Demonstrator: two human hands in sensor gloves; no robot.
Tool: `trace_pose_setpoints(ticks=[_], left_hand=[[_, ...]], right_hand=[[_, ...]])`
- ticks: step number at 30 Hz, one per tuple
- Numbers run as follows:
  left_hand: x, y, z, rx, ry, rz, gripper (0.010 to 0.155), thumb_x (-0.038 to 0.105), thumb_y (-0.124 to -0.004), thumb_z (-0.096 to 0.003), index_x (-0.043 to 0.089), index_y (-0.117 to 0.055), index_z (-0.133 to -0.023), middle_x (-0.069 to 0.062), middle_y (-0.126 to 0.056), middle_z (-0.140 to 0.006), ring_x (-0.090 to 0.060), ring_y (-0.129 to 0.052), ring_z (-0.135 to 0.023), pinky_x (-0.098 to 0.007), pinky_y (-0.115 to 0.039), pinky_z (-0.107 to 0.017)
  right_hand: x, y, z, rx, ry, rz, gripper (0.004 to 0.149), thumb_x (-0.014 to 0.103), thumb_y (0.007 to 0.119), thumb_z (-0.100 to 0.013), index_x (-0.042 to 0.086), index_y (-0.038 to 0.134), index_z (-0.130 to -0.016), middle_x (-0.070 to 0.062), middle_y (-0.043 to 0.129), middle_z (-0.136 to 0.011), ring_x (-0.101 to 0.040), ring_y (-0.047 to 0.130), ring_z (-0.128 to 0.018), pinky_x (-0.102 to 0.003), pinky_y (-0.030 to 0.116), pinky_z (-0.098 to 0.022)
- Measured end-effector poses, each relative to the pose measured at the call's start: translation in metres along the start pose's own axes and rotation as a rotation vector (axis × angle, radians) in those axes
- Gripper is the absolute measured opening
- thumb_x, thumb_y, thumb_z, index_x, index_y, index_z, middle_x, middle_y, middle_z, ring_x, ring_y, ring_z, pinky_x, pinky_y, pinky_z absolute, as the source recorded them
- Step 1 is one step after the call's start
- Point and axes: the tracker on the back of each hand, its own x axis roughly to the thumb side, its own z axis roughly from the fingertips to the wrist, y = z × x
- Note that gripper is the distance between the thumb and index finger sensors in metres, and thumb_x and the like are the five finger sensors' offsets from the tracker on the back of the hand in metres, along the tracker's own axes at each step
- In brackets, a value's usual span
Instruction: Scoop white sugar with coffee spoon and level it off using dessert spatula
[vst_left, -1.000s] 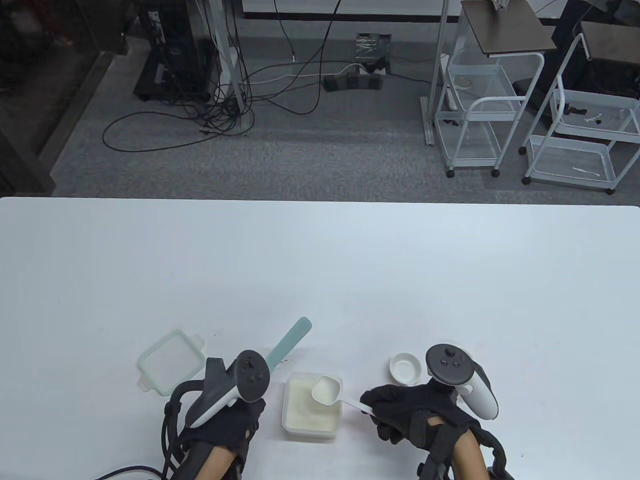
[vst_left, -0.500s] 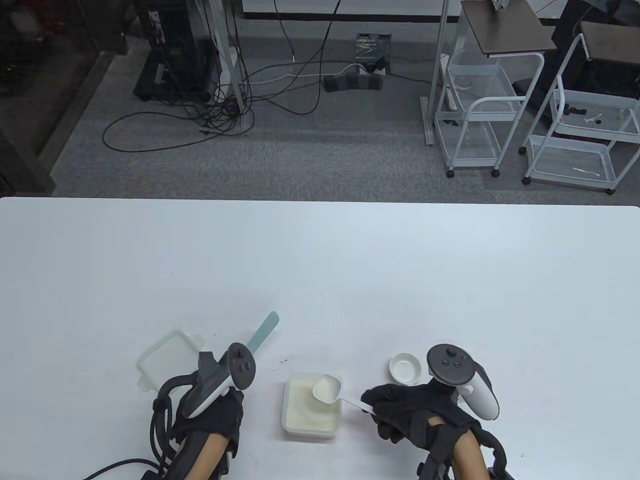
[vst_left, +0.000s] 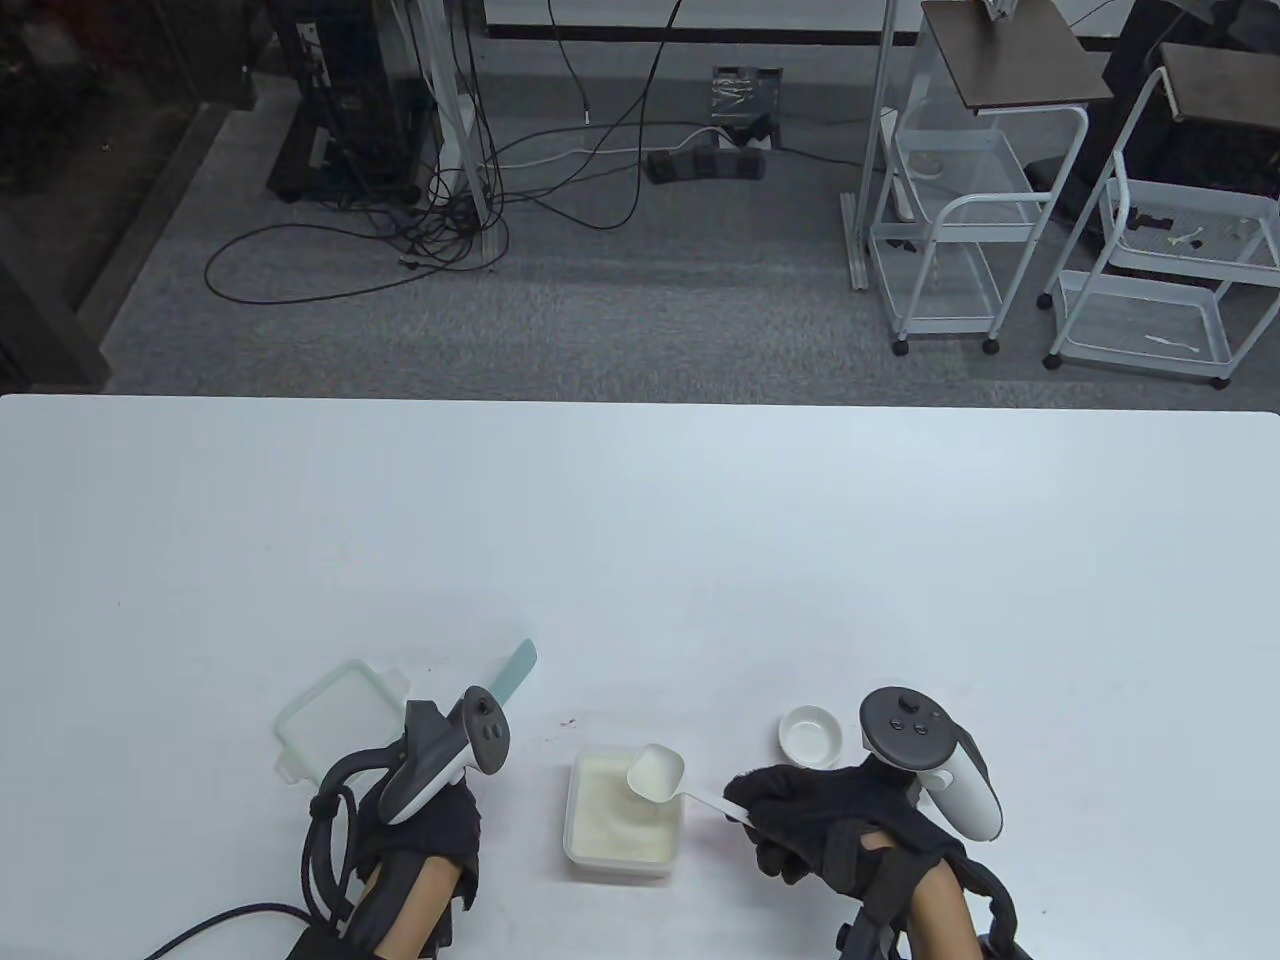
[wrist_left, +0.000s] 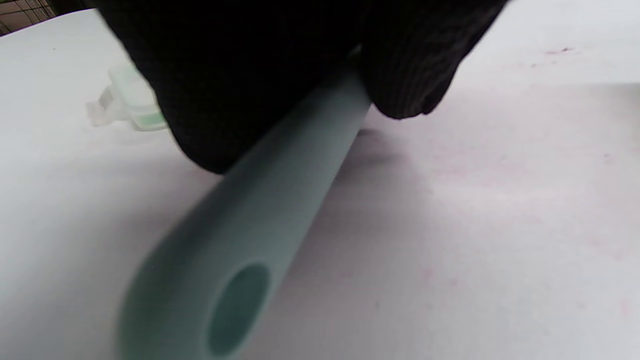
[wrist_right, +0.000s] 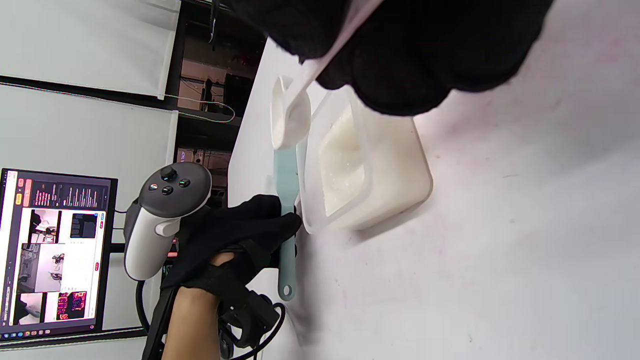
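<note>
Both hands are low at the near edge of the table (vst_left: 640, 520), and each has a tool. My right hand (vst_left: 840, 825) pinches the thin white handle of the spoon (vst_left: 655, 772) between curled fingertips (wrist_right: 400, 60); the bowl of the spoon hangs over the far right corner of the tub (vst_left: 590, 855), clear of the sugar (vst_left: 612, 805) below it. From the table view I cannot tell how full the bowl is, as it reads white on white. The right wrist view shows the bowl from the side, raised above the tub's rim.

My left hand (vst_left: 425, 820) is wrapped round the pale green spatula (vst_left: 517, 672), fingers (wrist_left: 410, 65) curled over the handle. In the table view the blade pokes out beyond the tracker, pointing up and away to the right, apart from the tub. The left wrist view looks along the handle, with its hanging hole close to the lens and blurred, above the white tabletop.

The tub sits between the two hands, open, with sugar spread across its floor. Its lid (vst_left: 335, 715) lies flat on the table just left of my left hand, partly hidden by the tracker. A small white dish (vst_left: 810, 735) stands beyond my right hand, near its tracker and apart from the tub.

Beyond the table's far edge is grey carpet with cables (vst_left: 420, 220) and two white trolleys (vst_left: 960, 230).
</note>
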Motion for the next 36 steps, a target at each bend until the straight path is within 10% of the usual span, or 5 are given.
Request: trace_pose_setpoints(ticks=[15,24,36], left_hand=[[0.001,0.007,0.008,0.048,-0.041,0.016,0.069,0.052,-0.077,-0.0563,0.008,-0.067,-0.109,-0.017,-0.086,-0.1,-0.032,-0.1,-0.078,-0.039,-0.095,-0.054],[0.003,0.023,0.027,0.198,-0.175,0.108,0.077,0.057,-0.069,-0.0567,0.01,-0.053,-0.116,-0.027,-0.063,-0.115,-0.05,-0.075,-0.098,-0.064,-0.072,-0.068],[0.006,0.021,0.028,0.147,-0.196,0.101,0.079,0.059,-0.068,-0.0569,0.01,-0.049,-0.117,-0.029,-0.057,-0.117,-0.053,-0.068,-0.101,-0.068,-0.067,-0.069]], right_hand=[[0.004,-0.011,0.012,-0.034,-0.072,-0.049,0.044,0.008,0.069,-0.057,-0.008,0.068,-0.098,-0.034,0.077,-0.081,-0.039,0.088,-0.06,-0.05,0.082,-0.045],[0.015,-0.043,0.058,-0.293,-0.179,-0.142,0.044,0.007,0.069,-0.057,-0.009,0.068,-0.098,-0.034,0.077,-0.081,-0.04,0.089,-0.06,-0.051,0.082,-0.045],[-0.013,-0.08,0.112,-0.665,0.123,-0.114,0.045,0.006,0.068,-0.056,-0.01,0.067,-0.098,-0.036,0.075,-0.082,-0.041,0.087,-0.06,-0.053,0.08,-0.045]])
